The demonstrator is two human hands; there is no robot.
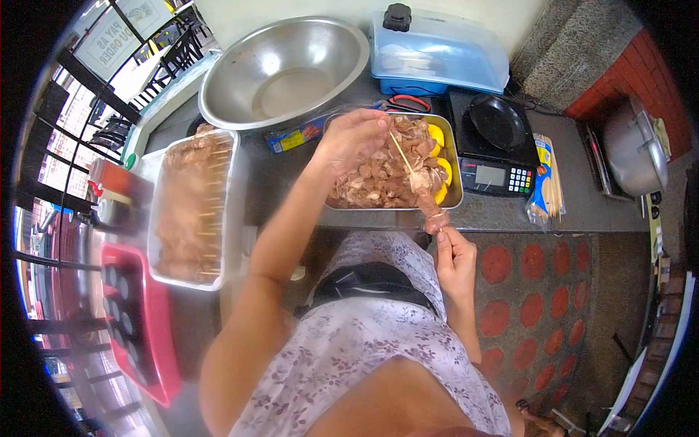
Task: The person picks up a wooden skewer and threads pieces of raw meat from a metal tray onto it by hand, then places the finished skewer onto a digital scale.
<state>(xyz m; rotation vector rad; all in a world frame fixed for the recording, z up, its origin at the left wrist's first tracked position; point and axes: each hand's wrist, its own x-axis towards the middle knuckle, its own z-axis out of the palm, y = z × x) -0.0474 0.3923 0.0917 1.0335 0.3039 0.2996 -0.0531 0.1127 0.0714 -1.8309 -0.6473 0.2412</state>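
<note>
A bamboo skewer (400, 151) threaded with raw meat (429, 205) slants across the right part of a metal tray (460, 182). My left hand (353, 142) is over the tray, fingers closed at the skewer's bare upper end. Below the tray's front edge, my right hand (456, 258) pinches the lower end, just under the threaded meat. Cut raw meat pieces (368, 186) fill most of the tray. Yellow pieces (443, 171) lie along its right side.
A white tub of skewered meat (193, 211) stands left, near a pink tray (138, 320). Behind are a large steel basin (284, 73), a blue lidded box (440, 62) and red-handled scissors (409, 103). Rightward are a digital scale (497, 177) and a pack of skewers (546, 182).
</note>
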